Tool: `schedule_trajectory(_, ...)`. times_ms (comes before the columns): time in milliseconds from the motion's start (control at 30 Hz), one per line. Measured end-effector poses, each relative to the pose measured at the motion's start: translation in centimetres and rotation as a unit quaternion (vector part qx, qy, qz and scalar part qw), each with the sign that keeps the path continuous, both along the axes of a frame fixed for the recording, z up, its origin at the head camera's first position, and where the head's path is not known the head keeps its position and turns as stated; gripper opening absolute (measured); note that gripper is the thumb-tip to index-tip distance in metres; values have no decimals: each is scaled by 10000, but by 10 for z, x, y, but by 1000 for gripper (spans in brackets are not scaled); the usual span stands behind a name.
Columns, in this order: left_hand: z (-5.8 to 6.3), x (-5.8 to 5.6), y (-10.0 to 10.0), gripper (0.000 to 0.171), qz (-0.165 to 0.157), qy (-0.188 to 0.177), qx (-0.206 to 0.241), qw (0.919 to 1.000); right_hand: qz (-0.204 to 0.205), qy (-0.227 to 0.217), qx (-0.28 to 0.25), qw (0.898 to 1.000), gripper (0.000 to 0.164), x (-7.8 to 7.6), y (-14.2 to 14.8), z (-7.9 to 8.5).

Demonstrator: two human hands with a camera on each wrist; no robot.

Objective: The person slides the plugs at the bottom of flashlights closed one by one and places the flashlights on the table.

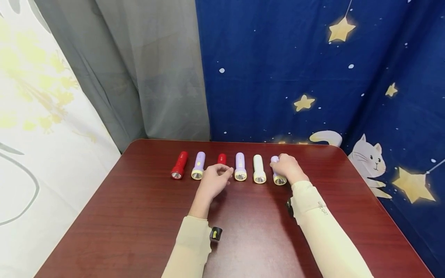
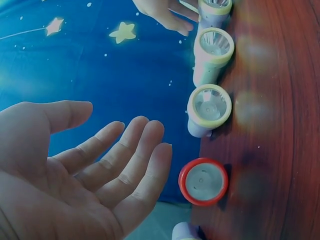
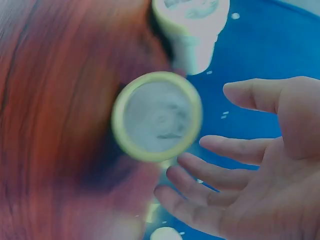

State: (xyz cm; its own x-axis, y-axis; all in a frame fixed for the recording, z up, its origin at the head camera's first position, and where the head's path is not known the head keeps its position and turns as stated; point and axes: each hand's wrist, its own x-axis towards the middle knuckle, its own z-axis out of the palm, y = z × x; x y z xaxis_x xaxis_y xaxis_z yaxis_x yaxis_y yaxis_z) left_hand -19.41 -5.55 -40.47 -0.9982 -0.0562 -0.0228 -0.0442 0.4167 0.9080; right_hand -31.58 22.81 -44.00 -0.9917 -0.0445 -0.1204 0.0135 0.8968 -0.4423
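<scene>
Several flashlights lie in a row on the table, lens ends toward me. My left hand (image 1: 213, 179) is over the second red flashlight (image 1: 221, 158), covering its front part; in the left wrist view its fingers are loosely spread, apart from the red-rimmed lens (image 2: 202, 181). At the row's right end, my right hand (image 1: 289, 168) is beside a purple flashlight (image 1: 279, 179) with a yellow rim. The right wrist view has its fingers spread near that lens (image 3: 157, 117), not curled round it; whether they touch the body is unclear. Between the hands lie another purple flashlight (image 1: 240, 166) and a white one (image 1: 259, 170).
Left of my left hand are a red flashlight (image 1: 180, 164) and a purple one (image 1: 198, 165). The dark red wooden table (image 1: 132, 216) reaches back to grey (image 1: 167, 69) and blue star-patterned curtains (image 1: 264, 77). A white patterned cloth (image 1: 52, 154) hangs at the left.
</scene>
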Motion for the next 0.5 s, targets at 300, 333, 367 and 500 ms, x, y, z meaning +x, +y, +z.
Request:
schedule_trajectory(300,2,-5,-11,26,866,855,-1107,9864,563,676,-203,9959,66,73,-48,59)
schedule_trajectory(333,2,-5,-12,26,983,1039,-1293,9812,618,737,-200,9952,67,77,-50,61)
schedule_trajectory(367,2,-6,-14,26,1079,1215,-1491,9754,654,747,-221,9948,68,81,-53,62)
schedule_trajectory(500,3,-13,-21,28,1172,1876,-2204,9500,703,512,-285,9958,74,89,-62,63)
